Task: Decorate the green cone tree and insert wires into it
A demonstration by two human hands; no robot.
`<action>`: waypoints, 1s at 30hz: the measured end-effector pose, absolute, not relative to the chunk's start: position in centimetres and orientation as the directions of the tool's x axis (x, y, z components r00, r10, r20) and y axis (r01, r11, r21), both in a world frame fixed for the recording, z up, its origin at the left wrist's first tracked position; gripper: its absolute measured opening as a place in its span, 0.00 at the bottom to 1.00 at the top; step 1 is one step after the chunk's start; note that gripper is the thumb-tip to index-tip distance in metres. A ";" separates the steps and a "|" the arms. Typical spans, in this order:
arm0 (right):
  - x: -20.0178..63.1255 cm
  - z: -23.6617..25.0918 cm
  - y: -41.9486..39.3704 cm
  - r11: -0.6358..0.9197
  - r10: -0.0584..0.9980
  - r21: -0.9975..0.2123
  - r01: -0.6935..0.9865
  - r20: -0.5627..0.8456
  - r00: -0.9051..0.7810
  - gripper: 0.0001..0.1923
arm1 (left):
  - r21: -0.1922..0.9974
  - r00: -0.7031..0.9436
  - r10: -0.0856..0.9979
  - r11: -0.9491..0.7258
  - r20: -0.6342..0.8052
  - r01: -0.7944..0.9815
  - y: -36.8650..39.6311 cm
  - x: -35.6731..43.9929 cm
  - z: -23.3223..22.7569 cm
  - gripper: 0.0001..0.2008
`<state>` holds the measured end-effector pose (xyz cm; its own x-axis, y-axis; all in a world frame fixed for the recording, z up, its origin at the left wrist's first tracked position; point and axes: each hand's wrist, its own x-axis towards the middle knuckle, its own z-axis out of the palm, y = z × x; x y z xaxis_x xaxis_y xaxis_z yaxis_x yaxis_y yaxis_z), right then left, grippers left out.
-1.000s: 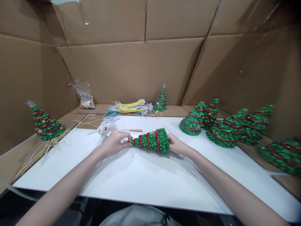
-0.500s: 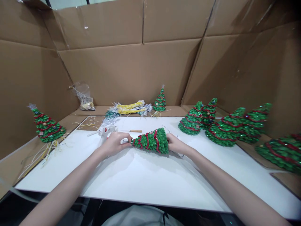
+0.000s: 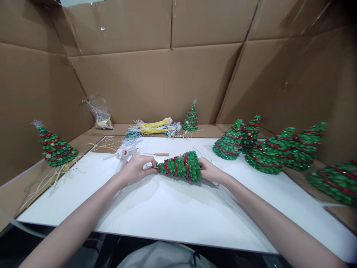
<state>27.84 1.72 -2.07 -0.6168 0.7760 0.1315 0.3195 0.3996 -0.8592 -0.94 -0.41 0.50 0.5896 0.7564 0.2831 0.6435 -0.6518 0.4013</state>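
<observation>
1. The small green tree (image 3: 180, 166), wound with red garland, lies on its side at the centre of the frame, on the white worktop (image 3: 173, 212) or just above it; which of the two cannot be told.
2. Its long axis runs nearly left to right across the picture: the narrow tip points left, the broad base right.
3. The left hand (image 3: 137, 167) is closed around the tip end, fingers pinched at the point.
4. The right hand (image 3: 209, 171) grips the base end, fingers wrapped against the underside.
5. Judgement: the step in hand appears to be work at the tip, with the tree steadied at both ends. The next move calls for a firm hold at the base while the tip is handled.
6. A white glue gun (image 3: 124, 153) lies just beyond the left hand, with a wooden-handled tool (image 3: 160, 154) beside it.
7. A bundle of yellow and silver wires (image 3: 152, 127) lies at centre rear.
8. More trees (image 3: 264, 149) stand at right, one tree (image 3: 54, 147) at left, a small one (image 3: 191, 119) at rear.
9. Cardboard walls (image 3: 156, 78) enclose the station.
</observation>
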 end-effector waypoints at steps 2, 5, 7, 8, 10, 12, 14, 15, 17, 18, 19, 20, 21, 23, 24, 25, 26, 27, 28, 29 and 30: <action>27.9 -2.2 1.8 0.411 0.770 -0.856 0.314 0.142 -0.622 0.08 | 0.404 0.592 0.756 -0.652 0.279 0.642 -0.5 -0.9 0.6 0.06; 28.0 -2.3 1.8 0.427 0.769 -0.844 0.324 0.151 -0.621 0.07 | 0.396 0.592 0.756 -0.653 0.279 0.646 -0.5 -0.9 0.6 0.06; 28.0 -2.4 1.8 0.432 0.769 -0.838 0.333 0.150 -0.621 0.07 | 0.390 0.597 0.752 -0.657 0.280 0.645 -0.4 -0.9 0.6 0.06; 28.0 -2.4 1.8 0.433 0.770 -0.836 0.338 0.148 -0.621 0.07 | 0.388 0.600 0.749 -0.660 0.280 0.643 -0.4 -0.9 0.6 0.06; 28.1 -2.5 1.9 0.433 0.773 -0.829 0.353 0.140 -0.619 0.08 | 0.387 0.603 0.748 -0.661 0.278 0.643 -0.3 -0.9 0.6 0.06; 28.1 -2.5 1.9 0.436 0.778 -0.821 0.370 0.137 -0.614 0.08 | 0.392 0.599 0.751 -0.657 0.276 0.644 -0.3 -0.9 0.6 0.06; 28.1 -2.5 1.9 0.437 0.781 -0.820 0.371 0.140 -0.609 0.08 | 0.398 0.598 0.753 -0.655 0.273 0.643 -0.3 -0.9 0.7 0.06; 28.1 -2.4 1.8 0.436 0.780 -0.823 0.366 0.142 -0.609 0.08 | 0.397 0.601 0.752 -0.656 0.270 0.642 -0.3 -1.0 0.7 0.05; 28.0 -2.3 1.8 0.427 0.776 -0.834 0.350 0.139 -0.616 0.09 | 0.388 0.612 0.746 -0.662 0.263 0.641 -0.4 -1.0 0.8 0.05; 28.0 -2.2 1.7 0.420 0.774 -0.839 0.345 0.134 -0.619 0.09 | 0.381 0.618 0.743 -0.665 0.257 0.642 -0.4 -1.0 0.9 0.05; 27.9 -2.2 1.7 0.416 0.774 -0.842 0.344 0.129 -0.620 0.09 | 0.373 0.621 0.742 -0.667 0.253 0.645 -0.5 -1.1 1.0 0.05; 27.9 -2.2 1.7 0.416 0.775 -0.841 0.346 0.129 -0.618 0.09 | 0.366 0.622 0.743 -0.666 0.247 0.651 -0.6 -1.1 1.1 0.05; 27.9 -2.2 1.8 0.420 0.778 -0.837 0.351 0.132 -0.615 0.09 | 0.359 0.620 0.747 -0.662 0.241 0.658 -0.6 -1.2 1.2 0.06; 28.0 -2.4 1.8 0.434 0.783 -0.822 0.369 0.141 -0.606 0.08 | 0.339 0.619 0.753 -0.656 0.223 0.675 -0.6 -1.2 1.5 0.07; 28.1 -2.5 1.9 0.440 0.785 -0.814 0.379 0.144 -0.602 0.08 | 0.325 0.624 0.752 -0.656 0.212 0.681 -0.6 -1.2 1.6 0.07; 28.1 -2.6 1.9 0.443 0.788 -0.809 0.387 0.145 -0.598 0.08 | 0.311 0.631 0.750 -0.659 0.201 0.685 -0.5 -1.2 1.7 0.07; 28.2 -2.7 1.9 0.444 0.790 -0.806 0.392 0.145 -0.596 0.08 | 0.295 0.642 0.743 -0.667 0.191 0.684 -0.4 -1.2 1.8 0.08; 28.2 -2.7 1.9 0.444 0.790 -0.805 0.393 0.144 -0.596 0.08 | 0.280 0.654 0.734 -0.676 0.182 0.681 -0.2 -1.2 1.9 0.08; 28.2 -2.8 2.0 0.445 0.788 -0.805 0.392 0.145 -0.598 0.08 | 0.268 0.666 0.725 -0.686 0.175 0.676 -0.1 -1.2 1.9 0.08; 28.2 -2.8 2.0 0.448 0.786 -0.806 0.388 0.148 -0.601 0.08 | 0.260 0.676 0.717 -0.694 0.172 0.671 0.0 -1.2 1.9 0.08; 28.2 -2.8 2.0 0.452 0.782 -0.806 0.382 0.152 -0.604 0.08 | 0.260 0.682 0.711 -0.700 0.172 0.665 0.1 -1.3 1.8 0.07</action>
